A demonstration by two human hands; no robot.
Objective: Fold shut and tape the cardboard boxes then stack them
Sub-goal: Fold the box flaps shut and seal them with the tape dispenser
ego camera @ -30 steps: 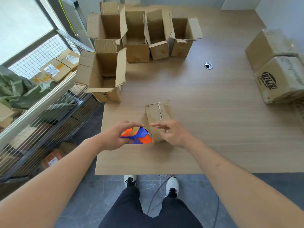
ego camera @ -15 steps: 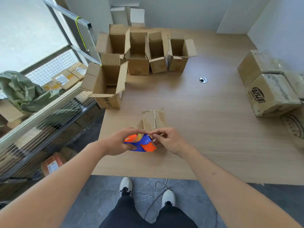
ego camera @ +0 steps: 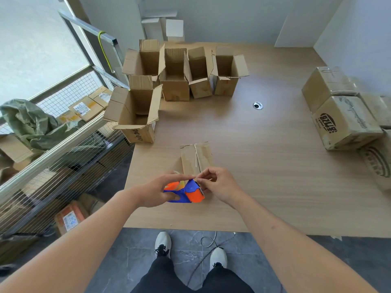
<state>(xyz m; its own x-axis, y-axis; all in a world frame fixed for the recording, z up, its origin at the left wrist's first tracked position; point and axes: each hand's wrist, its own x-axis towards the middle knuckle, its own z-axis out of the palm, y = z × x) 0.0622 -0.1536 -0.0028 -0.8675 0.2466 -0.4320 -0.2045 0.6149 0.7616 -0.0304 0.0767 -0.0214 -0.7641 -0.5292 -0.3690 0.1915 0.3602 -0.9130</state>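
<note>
Left hand (ego camera: 157, 192) grips a tape dispenser (ego camera: 186, 192), hard plastic, blue frame with orange roller and a serrated metal blade at its right end; fingers curled round the body, thumb on top. Right hand (ego camera: 220, 185) pinches at the blade end, thumb and forefinger closed on what looks like the clear tape edge; the tape itself is too thin to confirm. Both hands are over the near part of the wood-grain table (ego camera: 264, 166), matte laminate with a round metal cable grommet (ego camera: 258, 105).

Small closed box (ego camera: 195, 158), plain corrugated cardboard, flaps folded shut with a centre seam, sits just beyond the hands. Five open boxes (ego camera: 175, 75), flaps upright and creased, are grouped at the far left; the nearest (ego camera: 135, 115) is at the table's left edge. Closed printed cartons (ego camera: 342, 119) are stacked at the right edge, glossy with tape.
</note>
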